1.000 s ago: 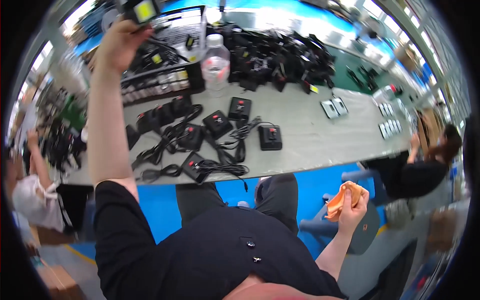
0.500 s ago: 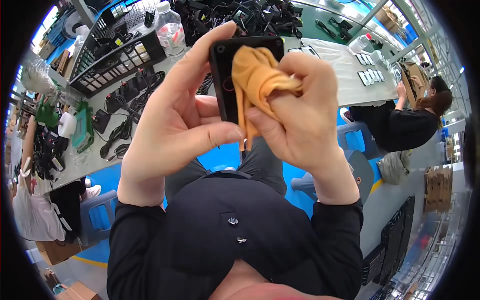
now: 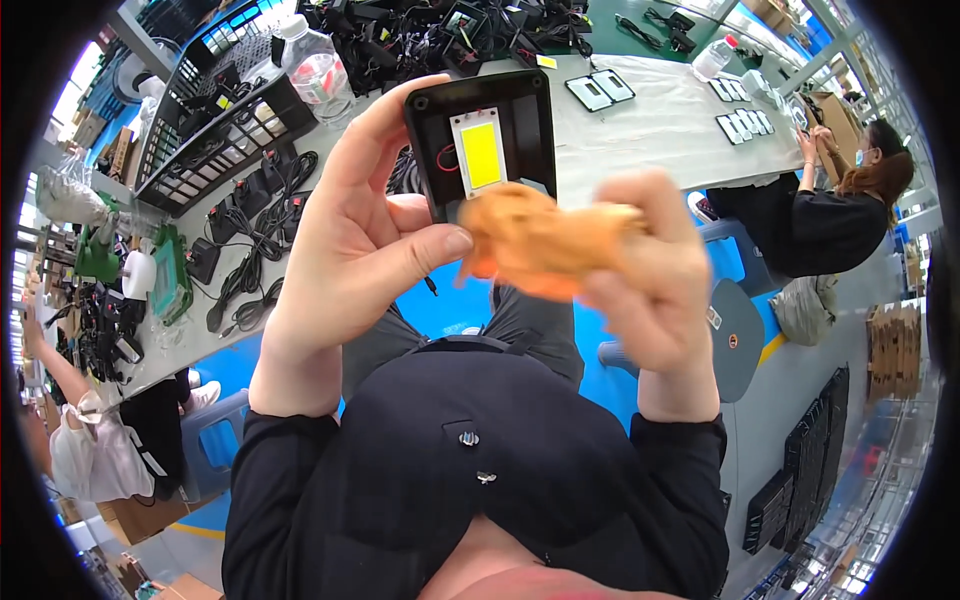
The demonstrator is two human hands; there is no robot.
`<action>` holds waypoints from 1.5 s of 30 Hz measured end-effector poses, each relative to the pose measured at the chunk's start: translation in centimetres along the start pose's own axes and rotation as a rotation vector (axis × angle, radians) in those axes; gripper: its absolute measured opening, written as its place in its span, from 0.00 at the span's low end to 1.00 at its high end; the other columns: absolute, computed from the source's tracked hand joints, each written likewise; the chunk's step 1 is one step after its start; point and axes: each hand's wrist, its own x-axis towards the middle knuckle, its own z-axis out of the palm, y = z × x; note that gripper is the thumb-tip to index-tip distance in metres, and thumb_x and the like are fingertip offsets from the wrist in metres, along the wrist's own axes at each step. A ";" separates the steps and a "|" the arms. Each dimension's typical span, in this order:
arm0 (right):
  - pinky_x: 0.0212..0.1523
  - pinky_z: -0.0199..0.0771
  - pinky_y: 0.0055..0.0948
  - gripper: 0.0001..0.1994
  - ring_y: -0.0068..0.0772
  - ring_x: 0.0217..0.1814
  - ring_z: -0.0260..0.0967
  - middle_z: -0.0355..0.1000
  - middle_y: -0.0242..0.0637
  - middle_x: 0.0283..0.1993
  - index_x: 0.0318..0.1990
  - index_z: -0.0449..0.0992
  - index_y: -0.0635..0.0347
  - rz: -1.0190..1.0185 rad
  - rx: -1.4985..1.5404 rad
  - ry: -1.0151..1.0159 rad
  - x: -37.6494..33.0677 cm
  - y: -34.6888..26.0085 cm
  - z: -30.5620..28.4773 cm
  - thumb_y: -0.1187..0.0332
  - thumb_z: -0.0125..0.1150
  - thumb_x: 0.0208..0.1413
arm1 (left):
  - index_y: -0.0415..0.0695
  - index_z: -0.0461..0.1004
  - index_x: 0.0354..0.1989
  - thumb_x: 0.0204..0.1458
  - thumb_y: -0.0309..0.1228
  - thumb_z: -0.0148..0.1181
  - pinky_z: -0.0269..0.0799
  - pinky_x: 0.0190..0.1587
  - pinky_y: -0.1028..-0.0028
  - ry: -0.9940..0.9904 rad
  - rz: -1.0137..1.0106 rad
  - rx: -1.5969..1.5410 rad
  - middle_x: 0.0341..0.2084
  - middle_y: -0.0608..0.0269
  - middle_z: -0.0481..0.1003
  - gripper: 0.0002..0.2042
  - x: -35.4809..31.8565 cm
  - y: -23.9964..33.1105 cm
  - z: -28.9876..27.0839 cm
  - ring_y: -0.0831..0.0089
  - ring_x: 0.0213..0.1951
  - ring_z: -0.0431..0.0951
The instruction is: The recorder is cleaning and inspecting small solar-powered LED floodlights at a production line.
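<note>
My left hand (image 3: 350,235) grips a black square lamp housing (image 3: 483,140) with a yellow panel in its middle, held up close in front of me. My right hand (image 3: 645,275) is closed on a bunched orange cloth (image 3: 535,245), which sits at the housing's lower edge. The cloth and right hand are blurred. Both forearms wear black sleeves.
A long grey workbench (image 3: 640,125) lies beyond, carrying black housings with cables (image 3: 250,215), a black wire basket (image 3: 200,120), a clear plastic bottle (image 3: 315,70) and small flat panels (image 3: 600,90). A seated person in black (image 3: 830,215) works at the right. Another person (image 3: 85,450) is at the left.
The cloth has slid down off the housing's face, so the yellow panel now shows. A second ago my left hand reached far over the bench and my right held the cloth low.
</note>
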 end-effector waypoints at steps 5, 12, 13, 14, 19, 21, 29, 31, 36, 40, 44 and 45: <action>0.45 0.73 0.29 0.23 0.42 0.46 0.71 0.67 0.48 0.47 0.47 0.67 0.73 0.354 0.523 0.447 -4.1 2.1 -2.3 0.57 0.52 0.55 | 0.39 0.47 0.64 0.43 0.12 0.57 0.73 0.48 0.74 -0.018 -0.005 -0.014 0.58 0.54 0.55 0.38 0.2 -0.5 -0.1 0.69 0.52 0.69; 0.35 0.69 0.25 0.08 0.33 0.36 0.68 0.63 0.41 0.46 0.28 0.74 0.64 -0.125 -0.315 0.283 0.8 0.7 2.1 0.83 0.62 0.37 | 0.41 0.48 0.64 0.43 0.12 0.57 0.72 0.50 0.73 -0.030 -0.057 0.016 0.59 0.54 0.54 0.38 -0.5 -0.5 0.5 0.70 0.52 0.69; 0.36 0.69 0.25 0.07 0.33 0.34 0.66 0.61 0.43 0.47 0.27 0.73 0.66 -0.043 -0.331 0.197 1.3 -0.3 2.7 0.85 0.61 0.38 | 0.41 0.48 0.64 0.43 0.12 0.57 0.72 0.50 0.73 -0.015 -0.027 0.016 0.59 0.54 0.54 0.37 -0.5 -0.4 1.0 0.70 0.52 0.69; 0.36 0.70 0.27 0.07 0.36 0.36 0.67 0.61 0.42 0.48 0.28 0.74 0.66 -0.072 -0.362 0.129 1.5 0.2 3.3 0.84 0.61 0.38 | 0.41 0.48 0.64 0.43 0.12 0.56 0.72 0.50 0.73 0.000 0.003 0.016 0.59 0.55 0.54 0.37 -0.5 -0.3 1.2 0.70 0.52 0.69; 0.36 0.71 0.32 0.05 0.39 0.39 0.67 0.60 0.41 0.45 0.26 0.74 0.65 0.016 -0.304 -0.114 0.8 -1.6 2.4 0.80 0.61 0.38 | 0.38 0.49 0.63 0.43 0.10 0.56 0.72 0.50 0.73 0.022 -0.012 0.033 0.60 0.54 0.53 0.37 -1.0 -0.5 0.1 0.71 0.52 0.69; 0.36 0.70 0.32 0.05 0.38 0.38 0.66 0.60 0.40 0.44 0.27 0.75 0.66 -0.080 -0.342 -0.020 1.0 -1.1 2.3 0.80 0.61 0.38 | 0.38 0.49 0.63 0.42 0.10 0.55 0.72 0.49 0.74 0.027 -0.025 0.014 0.60 0.55 0.54 0.37 -1.4 -0.3 0.3 0.70 0.52 0.69; 0.37 0.69 0.31 0.07 0.40 0.38 0.65 0.60 0.42 0.41 0.29 0.75 0.66 0.064 -0.294 -0.099 0.7 -1.3 2.6 0.82 0.59 0.38 | 0.38 0.49 0.63 0.43 0.10 0.55 0.72 0.49 0.75 0.034 -0.109 0.008 0.59 0.55 0.55 0.36 -1.7 -0.2 -0.2 0.71 0.51 0.70; 0.36 0.69 0.29 0.07 0.40 0.38 0.65 0.60 0.43 0.41 0.29 0.75 0.67 -0.013 -0.369 -0.012 1.6 -1.3 2.3 0.81 0.60 0.38 | 0.38 0.49 0.63 0.43 0.10 0.55 0.73 0.48 0.75 0.014 -0.079 -0.022 0.59 0.55 0.55 0.36 -1.5 -0.3 0.0 0.72 0.51 0.70; 0.36 0.66 0.27 0.08 0.38 0.39 0.62 0.60 0.45 0.41 0.30 0.75 0.69 0.101 -0.234 -0.163 0.9 -0.8 2.6 0.78 0.63 0.38 | 0.37 0.48 0.63 0.42 0.10 0.56 0.73 0.48 0.74 0.023 -0.117 0.014 0.60 0.54 0.54 0.37 -1.3 -0.7 -0.6 0.70 0.51 0.70; 0.40 0.65 0.30 0.10 0.40 0.42 0.61 0.59 0.45 0.41 0.30 0.75 0.67 0.080 -0.194 -0.031 1.2 -0.3 2.4 0.73 0.66 0.38 | 0.37 0.48 0.63 0.43 0.10 0.56 0.74 0.47 0.74 -0.036 -0.150 -0.071 0.59 0.54 0.55 0.37 -1.3 -1.1 0.1 0.69 0.50 0.71; 0.40 0.67 0.33 0.09 0.42 0.42 0.62 0.59 0.46 0.40 0.29 0.76 0.65 0.158 -0.112 -0.173 0.0 0.0 3.1 0.73 0.67 0.38 | 0.37 0.48 0.63 0.43 0.10 0.56 0.74 0.47 0.75 -0.016 -0.174 -0.022 0.59 0.54 0.55 0.36 -0.8 -1.9 -0.3 0.69 0.49 0.71; 0.39 0.67 0.31 0.08 0.41 0.41 0.62 0.60 0.45 0.39 0.28 0.76 0.66 0.161 -0.050 -0.165 -0.6 0.3 3.2 0.73 0.66 0.38 | 0.37 0.48 0.63 0.43 0.10 0.56 0.74 0.46 0.75 -0.035 -0.171 -0.014 0.60 0.55 0.55 0.36 -0.8 -2.1 -0.6 0.69 0.49 0.72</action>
